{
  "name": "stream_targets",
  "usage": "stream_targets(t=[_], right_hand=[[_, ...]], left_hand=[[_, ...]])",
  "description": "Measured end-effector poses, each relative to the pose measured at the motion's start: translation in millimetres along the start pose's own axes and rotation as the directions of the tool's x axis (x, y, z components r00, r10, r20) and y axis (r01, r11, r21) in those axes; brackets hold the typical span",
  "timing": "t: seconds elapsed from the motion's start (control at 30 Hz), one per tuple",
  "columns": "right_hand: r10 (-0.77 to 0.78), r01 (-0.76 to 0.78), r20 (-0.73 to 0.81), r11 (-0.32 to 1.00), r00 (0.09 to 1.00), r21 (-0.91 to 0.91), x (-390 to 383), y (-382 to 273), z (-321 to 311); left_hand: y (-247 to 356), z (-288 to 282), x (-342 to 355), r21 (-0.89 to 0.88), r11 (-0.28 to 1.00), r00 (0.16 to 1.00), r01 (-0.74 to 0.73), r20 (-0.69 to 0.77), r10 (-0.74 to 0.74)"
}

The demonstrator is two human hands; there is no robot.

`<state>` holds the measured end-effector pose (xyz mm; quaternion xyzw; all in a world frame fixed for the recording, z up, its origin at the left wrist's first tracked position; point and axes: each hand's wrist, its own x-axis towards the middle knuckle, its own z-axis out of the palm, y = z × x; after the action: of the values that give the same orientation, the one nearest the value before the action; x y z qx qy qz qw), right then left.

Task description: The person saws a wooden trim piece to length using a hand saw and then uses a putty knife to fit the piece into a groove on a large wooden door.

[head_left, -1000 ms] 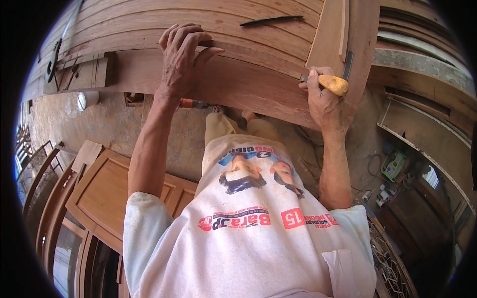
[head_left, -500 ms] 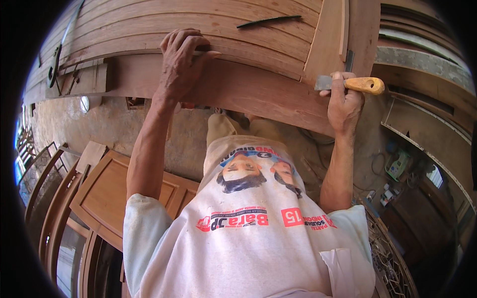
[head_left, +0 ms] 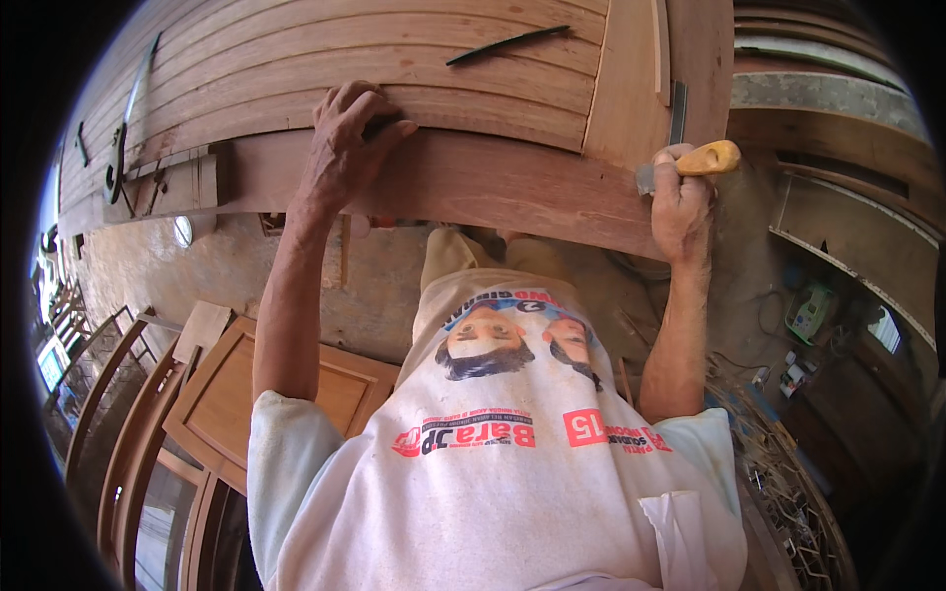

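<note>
A slatted wooden panel (head_left: 463, 98) lies in front of me, with a smooth reddish rail (head_left: 512, 187) along its near edge. My left hand (head_left: 345, 148) rests over this edge, fingers bent, thumb apart, holding nothing. At the rail's right end, my right hand (head_left: 682, 212) grips a putty knife (head_left: 711, 158) with a yellowish handle. Its short metal blade points left, close to the rail's surface; whether it touches I cannot tell. Just beyond this hand is a narrow grey metal strip (head_left: 678, 110). A thin black strip (head_left: 507, 45) lies on the slats.
At the far left lie a black-handled tool with a long thin blade (head_left: 118, 163) and a wood block (head_left: 182, 185). A panelled wooden door (head_left: 246, 389) and frames (head_left: 118, 473) lean below left. Boards (head_left: 838, 138) are stacked at right, above a green device (head_left: 810, 313).
The putty knife has turned, its handle now angled upward and its blade lower against the rail's end. My left hand stays on the edge. The whole view has shifted slightly.
</note>
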<state>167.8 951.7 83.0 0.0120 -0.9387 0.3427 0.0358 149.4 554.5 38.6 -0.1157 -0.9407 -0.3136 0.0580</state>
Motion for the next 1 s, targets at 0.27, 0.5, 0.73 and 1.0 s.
stream_targets(t=[0.27, 0.5, 0.73, 1.0], right_hand=[[-0.014, 0.005, 0.072, 0.992, 0.997, 0.124, 5, -32, 24], [0.002, -0.027, 0.172, 0.989, 0.985, 0.145, 2, -25, 51], [0.041, -0.078, 0.193, 0.979, 0.98, 0.187, 3, -28, 51], [0.119, -0.122, 0.033, 0.978, 0.992, 0.169, -8, -2, 16]], left_hand=[[-1, 7, -1, 0.093, 0.99, 0.99, -0.109, -0.076, 0.117], [0, 9, -3, 0.055, 0.998, 0.996, -0.034, -0.083, 0.039], [46, 21, 16, 0.085, 0.984, 0.987, -0.16, 0.033, 0.157], [92, 88, 20, -0.024, 0.99, 0.987, -0.14, -0.087, 0.138]])
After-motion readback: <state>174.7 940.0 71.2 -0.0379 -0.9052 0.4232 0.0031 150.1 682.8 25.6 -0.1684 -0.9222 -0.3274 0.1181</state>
